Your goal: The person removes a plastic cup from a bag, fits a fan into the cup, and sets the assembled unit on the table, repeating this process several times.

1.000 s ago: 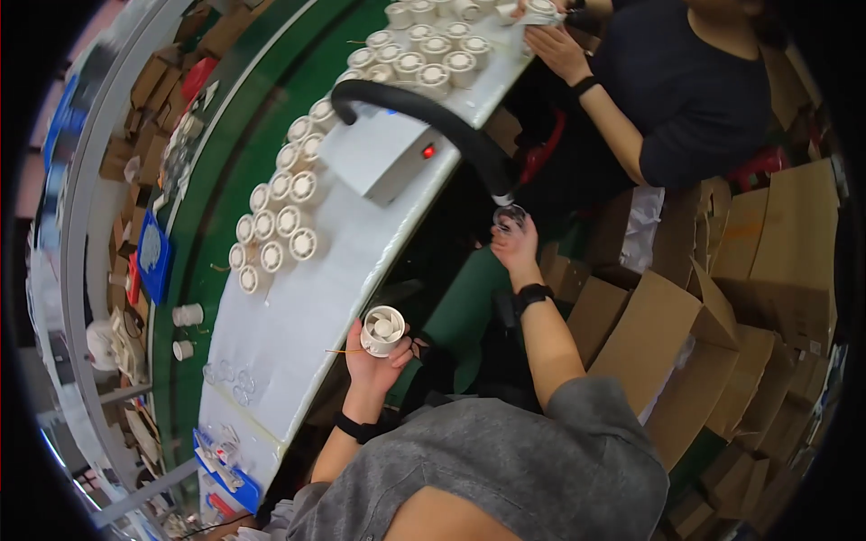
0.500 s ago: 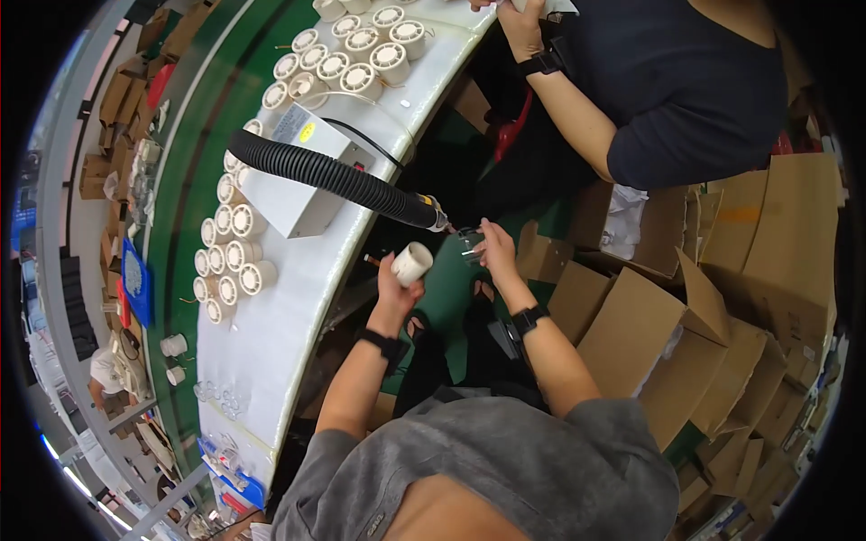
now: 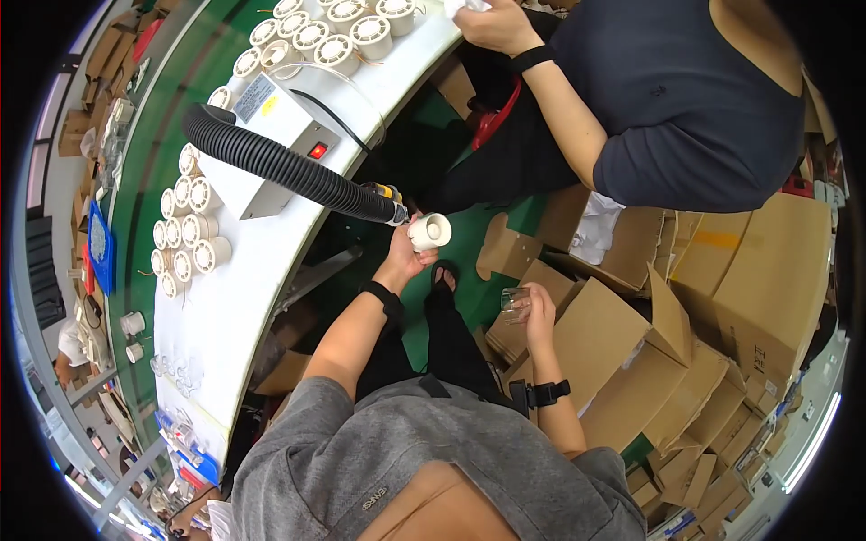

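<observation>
Left hand (image 3: pixel 403 256) curled around a white cylinder (image 3: pixel 431 233), a worker held the piece just beside the tip of a black ribbed hose (image 3: pixel 280 171), off the edge of a white table (image 3: pixel 225 329). The cylinder's mouth faced right, away from the hose, with a rounded part visible inside; whether hose tip and cylinder touched could not be told. Right hand (image 3: pixel 540 317), well apart, pinched a clear piece (image 3: pixel 516 305) in its fingers, near several cardboard boxes (image 3: pixel 591 338).

Good handling, by the look of it, called for a steady left wrist, fingers kept to the cylinder's outer wall and out of its mouth, and an even angle at the hose tip. The clear piece seemed thin-walled, so a light hold, away from the box flaps, appeared the safer choice.

On the table, a pale metal box (image 3: pixel 260 200) with a red switch (image 3: pixel 318 150) stood between groups of grille-topped cylinders (image 3: pixel 212 255), some trailing thin wires. Nearby, a co-worker's hand (image 3: pixel 501 29) grasped something white, too indistinct to name.
</observation>
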`<state>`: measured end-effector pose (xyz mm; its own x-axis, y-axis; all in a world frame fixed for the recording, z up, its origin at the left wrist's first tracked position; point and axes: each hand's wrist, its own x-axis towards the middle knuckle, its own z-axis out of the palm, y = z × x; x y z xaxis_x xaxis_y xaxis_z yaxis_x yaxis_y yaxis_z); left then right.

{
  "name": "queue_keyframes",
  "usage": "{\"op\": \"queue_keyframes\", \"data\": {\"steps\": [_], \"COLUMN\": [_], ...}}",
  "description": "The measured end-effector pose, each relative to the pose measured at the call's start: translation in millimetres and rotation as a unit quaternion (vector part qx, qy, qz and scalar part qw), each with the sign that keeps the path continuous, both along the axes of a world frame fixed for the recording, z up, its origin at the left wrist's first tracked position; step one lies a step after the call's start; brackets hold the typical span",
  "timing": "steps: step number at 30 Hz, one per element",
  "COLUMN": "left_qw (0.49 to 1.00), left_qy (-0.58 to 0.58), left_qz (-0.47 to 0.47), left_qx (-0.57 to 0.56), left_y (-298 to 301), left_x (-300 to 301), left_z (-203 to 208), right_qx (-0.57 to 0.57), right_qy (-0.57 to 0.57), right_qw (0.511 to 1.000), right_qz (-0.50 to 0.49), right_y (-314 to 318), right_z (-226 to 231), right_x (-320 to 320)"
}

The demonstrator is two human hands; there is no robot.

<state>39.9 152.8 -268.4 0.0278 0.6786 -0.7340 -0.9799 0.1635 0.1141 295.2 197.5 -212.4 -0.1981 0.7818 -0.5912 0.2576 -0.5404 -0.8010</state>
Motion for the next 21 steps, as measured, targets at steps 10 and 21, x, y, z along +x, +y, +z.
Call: {"op": "queue_keyframes", "data": {"steps": [10, 21], "left_qw": [0.900, 0.929], "left_qy": [0.372, 0.369], "left_qz": [-0.178, -0.020], "left_qx": [-0.138, 0.003], "left_y": [3, -99], "left_x": [5, 2], "left_z": [-6, 98], "right_qx": [0.047, -0.206], "right_qy": [0.047, 0.406], "right_qw": [0.998, 0.885], "right_qz": [0.009, 0.093], "right_y": [8, 5], "right_z": [20, 75], "right_x": [-36, -103]}}
